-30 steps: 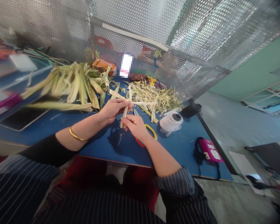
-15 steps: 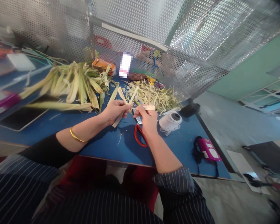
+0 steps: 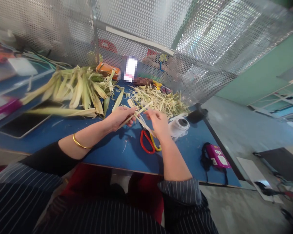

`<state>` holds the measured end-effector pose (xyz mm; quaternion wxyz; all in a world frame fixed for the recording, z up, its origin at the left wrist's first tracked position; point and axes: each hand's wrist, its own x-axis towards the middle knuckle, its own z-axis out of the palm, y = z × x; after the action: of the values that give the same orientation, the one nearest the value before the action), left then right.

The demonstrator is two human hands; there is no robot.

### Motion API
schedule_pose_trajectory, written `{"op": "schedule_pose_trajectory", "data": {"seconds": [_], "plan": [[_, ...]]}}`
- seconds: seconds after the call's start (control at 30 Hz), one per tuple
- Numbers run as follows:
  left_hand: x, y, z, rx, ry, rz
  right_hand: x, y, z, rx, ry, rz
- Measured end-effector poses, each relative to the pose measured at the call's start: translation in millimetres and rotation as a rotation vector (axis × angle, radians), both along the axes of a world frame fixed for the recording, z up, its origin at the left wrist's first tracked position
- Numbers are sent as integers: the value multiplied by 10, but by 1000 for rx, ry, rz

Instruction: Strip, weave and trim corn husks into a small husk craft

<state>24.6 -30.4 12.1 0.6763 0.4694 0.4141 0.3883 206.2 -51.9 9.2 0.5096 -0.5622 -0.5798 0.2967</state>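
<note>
Head view: flat, pale plant-fibre strips (image 3: 146,106) are pinched near their crossing by left hand (image 3: 122,117), presumably for steadiness; right hand's (image 3: 160,123) hold cannot be told.

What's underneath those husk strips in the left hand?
Below the husk strips, scissors lie on the blue table, red and yellow handles showing. The blade tips are covered by the strips, so I can't tell what else is there.

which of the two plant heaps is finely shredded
The right heap, beyond the right hand and white spool: it's thin and tangled; the left heap is long and broad-leaved.
</note>
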Motion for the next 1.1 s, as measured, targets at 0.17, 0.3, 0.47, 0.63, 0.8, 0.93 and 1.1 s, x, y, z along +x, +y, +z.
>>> {"op": "schedule_pose_trajectory", "data": {"seconds": [0.17,0.3,0.47,0.63,0.8,0.93,1.1], "plan": [[31,-48,-89,151,87,-72,-205,20,-153,-158,336,102],[40,-59,-127,249,136,-117,-197,67,-211,-87,290,-30],[30,-76,-128,300,202,-156,-33,46,-76,306,-134,-356],[54,-137,-86,323,300,-178,-24,-41,47,279,-515,-96],[78,-168,-60,313,326,-203,-120,-24,-81,-144,-37,229],[78,-171,-57,289,276,-237,-169,-12,-153,-92,136,125],[84,-163,-80,212,217,-198,-181,-33,-120,141,-108,-19]]}}
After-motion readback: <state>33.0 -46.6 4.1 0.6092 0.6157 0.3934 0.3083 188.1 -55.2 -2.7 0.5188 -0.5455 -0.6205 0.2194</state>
